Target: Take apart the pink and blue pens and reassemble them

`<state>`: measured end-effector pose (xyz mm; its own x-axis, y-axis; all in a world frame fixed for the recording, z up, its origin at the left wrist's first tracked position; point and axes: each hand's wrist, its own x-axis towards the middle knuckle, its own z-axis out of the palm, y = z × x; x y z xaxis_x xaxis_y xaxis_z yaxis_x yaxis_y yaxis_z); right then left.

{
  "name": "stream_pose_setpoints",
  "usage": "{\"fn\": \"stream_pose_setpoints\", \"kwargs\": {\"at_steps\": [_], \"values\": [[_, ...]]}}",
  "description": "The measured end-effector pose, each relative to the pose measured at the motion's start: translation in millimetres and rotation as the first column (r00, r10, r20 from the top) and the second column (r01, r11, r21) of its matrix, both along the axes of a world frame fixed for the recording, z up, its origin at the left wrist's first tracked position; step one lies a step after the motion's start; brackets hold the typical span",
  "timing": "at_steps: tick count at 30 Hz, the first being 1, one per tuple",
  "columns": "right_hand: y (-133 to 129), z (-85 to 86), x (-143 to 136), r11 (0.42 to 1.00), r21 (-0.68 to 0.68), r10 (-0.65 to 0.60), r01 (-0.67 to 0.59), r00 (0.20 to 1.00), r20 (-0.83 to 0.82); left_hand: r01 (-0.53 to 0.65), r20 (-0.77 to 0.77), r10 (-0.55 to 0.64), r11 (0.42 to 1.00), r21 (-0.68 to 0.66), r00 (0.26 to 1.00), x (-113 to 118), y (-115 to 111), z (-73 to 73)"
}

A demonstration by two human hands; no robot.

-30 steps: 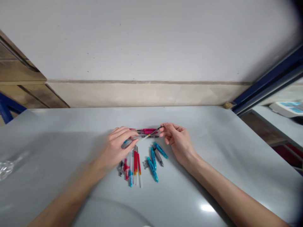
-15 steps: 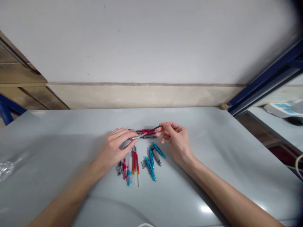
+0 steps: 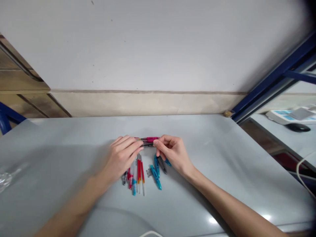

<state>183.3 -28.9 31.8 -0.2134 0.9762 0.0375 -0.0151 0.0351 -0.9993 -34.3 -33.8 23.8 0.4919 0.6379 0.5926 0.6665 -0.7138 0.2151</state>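
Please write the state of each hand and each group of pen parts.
Left hand: curled, grip mostly hidden
Right hand: thumb and finger pinched, object unclear
Pink pen parts: lying, partly hidden
Clear barrels: loose, partly hidden
Red refills: lying side by side
Turquoise pen parts: loose, one partly hidden
Grey pen part: lying loose
Small grey pieces: clustered
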Motion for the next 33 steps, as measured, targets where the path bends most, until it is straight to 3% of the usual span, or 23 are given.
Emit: {"fn": "stream_pose_setpoints", "kwargs": {"at_steps": [5, 13, 16, 21, 25, 28, 33], "values": [[0, 2.9, 0, 1.0, 0.001, 0.01, -0.01, 1.0, -0.017, -0.034, -0.01, 0.034, 0.999, -0.018, 0.999, 5, -5, 2.8], [2, -0.6, 3, 0.998, 0.035, 0.045, -0.046, 0.998, 0.041, 0.011, 0.0, -0.011, 0.999, -0.03, 1.0, 2, -1, -0.2], [1, -0.8, 2, 0.997, 0.052, 0.047, -0.052, 0.995, 0.086, 0.036, 0.014, -0.035, 0.995, -0.098, 0.999, 3, -1, 0.8], [-8, -1.4, -5, 0.985, 0.149, 0.062, -0.085, 0.987, 0.149, 0.023, -0.095, -0.04, 0.983, -0.181, 0.995, 5, -2, 1.3], [-13, -3.5, -8, 0.976, 0.195, 0.064, -0.095, 0.986, 0.157, -0.01, 0.016, 0.013, 0.984, -0.181, 1.0, 4, -1, -1.2], [-14, -4.6, -7, 0.929, 0.325, 0.061, -0.178, 0.939, 0.339, -0.117, 0.077, 0.136, 0.97, -0.212, 0.988, -1, 3, -4.2], [-22, -5.7, -12, 0.808, 0.451, 0.011, -0.379, 0.775, 0.632, -0.25, 0.06, 0.272, 0.937, -0.243, 0.96, -12, 9, -5.9]]}}
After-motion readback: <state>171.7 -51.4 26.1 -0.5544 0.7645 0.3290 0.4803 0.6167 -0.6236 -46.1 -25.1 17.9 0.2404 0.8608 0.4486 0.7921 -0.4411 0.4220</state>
